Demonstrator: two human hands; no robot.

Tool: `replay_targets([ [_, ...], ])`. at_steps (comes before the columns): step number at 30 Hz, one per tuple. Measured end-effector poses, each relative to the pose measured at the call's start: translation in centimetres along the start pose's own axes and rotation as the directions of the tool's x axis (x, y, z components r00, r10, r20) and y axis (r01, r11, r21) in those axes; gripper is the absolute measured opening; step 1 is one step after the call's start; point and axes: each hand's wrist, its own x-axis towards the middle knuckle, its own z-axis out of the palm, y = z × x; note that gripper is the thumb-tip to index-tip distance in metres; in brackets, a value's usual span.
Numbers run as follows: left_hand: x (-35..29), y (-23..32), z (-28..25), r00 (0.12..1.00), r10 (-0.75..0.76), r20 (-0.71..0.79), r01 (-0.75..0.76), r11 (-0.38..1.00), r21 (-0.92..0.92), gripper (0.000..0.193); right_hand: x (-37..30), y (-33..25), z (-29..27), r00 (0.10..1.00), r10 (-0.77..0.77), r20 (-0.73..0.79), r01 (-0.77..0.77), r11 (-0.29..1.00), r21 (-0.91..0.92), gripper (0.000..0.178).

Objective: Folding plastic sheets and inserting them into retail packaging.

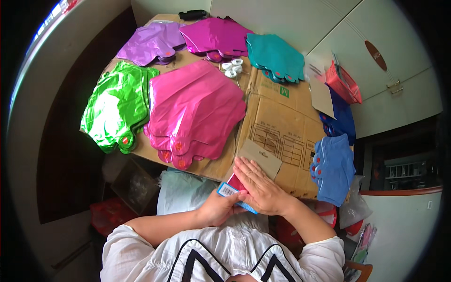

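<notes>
Low in the middle, my left hand (220, 207) pinches the blue-edged card (225, 189), which bears a barcode. My right hand (259, 185) lies flat across it, its fingers stretched out over a small red patch and the lower part of a grey-beige card (263, 157) with a hanging hole. Whether the two cards are joined is hidden under the right hand. Just beyond my hands lies a large stack of pink shiny foil pieces (197, 108) with rounded tabs and red dots. To the right sits a light blue stack (333, 169).
Brown cardboard (291, 113) covers the table. Around its edge lie green (117, 101), purple (152, 42), magenta (216, 35), teal (277, 54) and dark blue (343, 115) stacks. Small white rolls (232, 69) sit between. At the right stands a red basket (345, 82).
</notes>
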Motion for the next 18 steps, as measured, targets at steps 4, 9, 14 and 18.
replay_targets([
  [4,0.1,0.3,0.3,0.999,0.005,-0.049,-0.003,0.999,0.034,0.026,3.5,2.4,-4.8,0.993,-0.003,-0.114,0.023,0.985,0.170,0.029],
  [9,0.1,0.4,0.2,0.998,-0.007,-0.056,0.010,0.998,0.057,0.021,14.9,10.6,-8.4,0.924,0.104,-0.369,-0.116,0.993,-0.010,0.012],
  [14,0.3,0.8,0.4,0.998,-0.064,-0.023,0.066,0.994,0.083,0.023,20.1,15.6,-6.9,0.928,-0.043,-0.371,-0.090,0.938,-0.334,0.013],
  [18,0.0,1.5,0.4,0.996,-0.079,-0.049,0.084,0.989,0.118,0.024,19.6,14.1,-8.1,0.907,0.133,-0.400,-0.168,0.984,-0.055,0.009],
])
